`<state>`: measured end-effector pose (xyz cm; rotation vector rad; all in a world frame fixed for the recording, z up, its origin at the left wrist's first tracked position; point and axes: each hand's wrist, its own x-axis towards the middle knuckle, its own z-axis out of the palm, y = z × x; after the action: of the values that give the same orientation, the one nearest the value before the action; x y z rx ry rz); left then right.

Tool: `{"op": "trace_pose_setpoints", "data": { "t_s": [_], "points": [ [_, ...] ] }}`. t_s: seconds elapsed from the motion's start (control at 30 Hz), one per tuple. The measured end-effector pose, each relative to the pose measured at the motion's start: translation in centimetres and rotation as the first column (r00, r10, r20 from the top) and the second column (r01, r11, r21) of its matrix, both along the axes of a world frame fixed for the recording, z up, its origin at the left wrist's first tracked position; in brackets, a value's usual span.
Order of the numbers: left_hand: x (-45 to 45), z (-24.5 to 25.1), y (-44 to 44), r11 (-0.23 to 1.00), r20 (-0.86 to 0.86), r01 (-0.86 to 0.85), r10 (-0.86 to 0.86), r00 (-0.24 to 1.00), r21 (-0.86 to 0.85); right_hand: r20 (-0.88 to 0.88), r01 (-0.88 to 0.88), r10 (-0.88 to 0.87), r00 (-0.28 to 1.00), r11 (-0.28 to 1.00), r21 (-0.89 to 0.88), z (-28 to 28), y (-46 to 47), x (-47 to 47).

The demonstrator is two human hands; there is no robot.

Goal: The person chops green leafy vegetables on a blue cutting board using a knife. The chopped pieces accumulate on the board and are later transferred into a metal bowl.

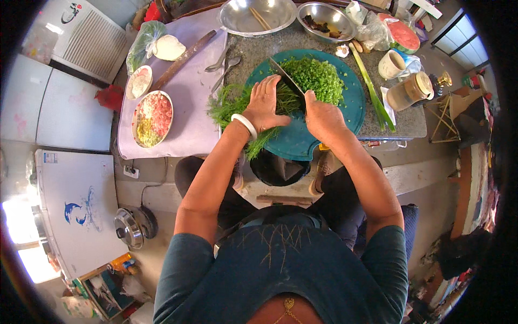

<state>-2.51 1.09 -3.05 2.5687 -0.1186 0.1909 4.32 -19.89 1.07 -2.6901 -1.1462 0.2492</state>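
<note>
My right hand [323, 117] grips the handle of a kitchen knife [286, 77], whose blade slants up and left over a round teal cutting board [348, 87]. Spread over a bunch of feathery green herbs [228, 103], my left hand [265, 101] presses them down on the board's left part, close to the blade. Beyond the knife lies a heap of finely chopped greens [317, 79]. Long herb stems hang over the board's near left edge. A white bangle circles my left wrist.
Left, on a pale cloth [186, 117], are a bowl of minced meat [153, 117], a small bowl of white powder [139, 82], dough [169, 47] and a rolling pin [186, 58]. Steel bowls [257, 30] stand behind. Rightward lie a leek [372, 89], a mug [391, 65] and a jar [408, 91].
</note>
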Motion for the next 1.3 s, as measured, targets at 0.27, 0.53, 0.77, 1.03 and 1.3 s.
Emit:
{"op": "trace_pose_setpoints", "data": {
  "t_s": [0.27, 0.53, 0.77, 1.03, 1.3],
  "points": [
    [-0.1, -0.4, -0.6, 0.991, -0.020, -0.057, 0.060, 0.998, 0.125, -0.038, 0.022, -0.023, 0.999, 0.999, -0.039, 0.3, 0.2, 0.0],
    [-0.5, 0.8, -1.1, 0.992, -0.013, -0.055, 0.057, 0.998, 0.115, -0.022, 0.024, -0.025, 0.999, 0.999, -0.036, 0.3, 0.1, -0.1],
    [0.1, 0.8, -3.3, 0.945, -0.003, -0.280, 0.285, 0.959, 0.169, -0.004, 0.019, -0.019, 1.000, 1.000, -0.005, 0.0, -0.1, -0.1],
    [1.4, 1.3, -3.4, 0.892, -0.207, -0.205, 0.308, 0.929, 0.404, -0.033, 0.007, -0.008, 0.999, 0.999, -0.040, 0.2, 0.1, 0.3],
    [1.4, 0.2, -3.1, 0.905, -0.089, -0.241, 0.289, 0.953, 0.351, 0.006, 0.071, -0.071, 0.997, 0.996, -0.045, 4.1, -0.3, -0.9]
  ]
}}
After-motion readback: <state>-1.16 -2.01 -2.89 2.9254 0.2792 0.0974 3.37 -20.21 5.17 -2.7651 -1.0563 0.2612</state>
